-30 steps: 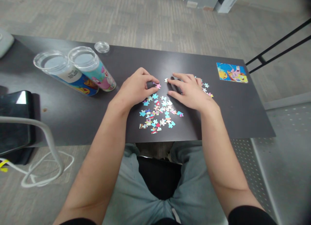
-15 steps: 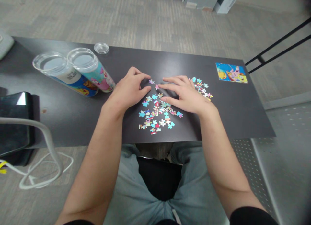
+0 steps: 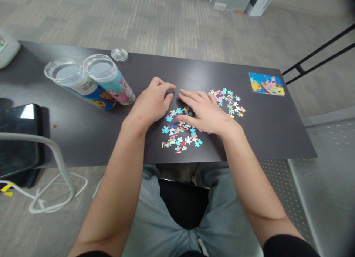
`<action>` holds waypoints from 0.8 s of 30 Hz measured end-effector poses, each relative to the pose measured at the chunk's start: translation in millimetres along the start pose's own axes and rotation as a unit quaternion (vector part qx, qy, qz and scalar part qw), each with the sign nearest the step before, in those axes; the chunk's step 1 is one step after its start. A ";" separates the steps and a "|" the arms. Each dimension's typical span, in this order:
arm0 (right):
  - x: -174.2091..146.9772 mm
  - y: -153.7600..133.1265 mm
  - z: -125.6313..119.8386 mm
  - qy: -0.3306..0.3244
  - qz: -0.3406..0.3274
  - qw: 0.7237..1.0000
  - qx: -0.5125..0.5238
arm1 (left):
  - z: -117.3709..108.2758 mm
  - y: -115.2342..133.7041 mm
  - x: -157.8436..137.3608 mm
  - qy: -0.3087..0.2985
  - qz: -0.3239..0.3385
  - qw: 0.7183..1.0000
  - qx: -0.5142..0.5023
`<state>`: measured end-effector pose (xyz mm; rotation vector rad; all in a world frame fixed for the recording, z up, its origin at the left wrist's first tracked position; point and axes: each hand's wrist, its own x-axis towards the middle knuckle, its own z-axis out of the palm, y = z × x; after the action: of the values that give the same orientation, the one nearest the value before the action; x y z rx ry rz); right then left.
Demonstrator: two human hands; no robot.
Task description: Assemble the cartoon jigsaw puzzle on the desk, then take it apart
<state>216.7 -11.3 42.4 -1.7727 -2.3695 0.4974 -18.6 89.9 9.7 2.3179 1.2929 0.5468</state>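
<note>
Loose jigsaw puzzle pieces [image 3: 180, 140] lie in a pile on the dark table, near its front edge. Left of them my left hand [image 3: 154, 103] rests with thumb and index finger apart, and I see nothing between them. My right hand [image 3: 203, 111] spreads palm down over the upper right of the pile, covering part of it. Its index fingertip is close to my left fingers, and a small piece seems to peek out there. Beyond the right hand is a second group of pieces [image 3: 235, 109], mostly pink, blue and yellow.
Two printed cylindrical tubs [image 3: 122, 88] with clear tops stand at the left, a clear round lid [image 3: 119, 55] behind them. A cartoon picture card [image 3: 266, 84] lies at the far right. A black device [image 3: 18, 138] and a white cable [image 3: 59, 164] are at the left edge.
My right hand has moved slightly left and down, uncovering more of the right-hand pieces. The two small pieces between my hands are now mostly out of sight. My fingertips are closer together.
</note>
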 end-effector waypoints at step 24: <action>-84.4 48.1 -17.7 0.034 0.350 0.936 0.010 | -4.0 -8.9 7.3 -0.022 -0.016 1.000 -0.007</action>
<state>290.6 -76.3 49.5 -2.5489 -1.6128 0.5119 -23.3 101.1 9.1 2.2805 1.2995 0.4912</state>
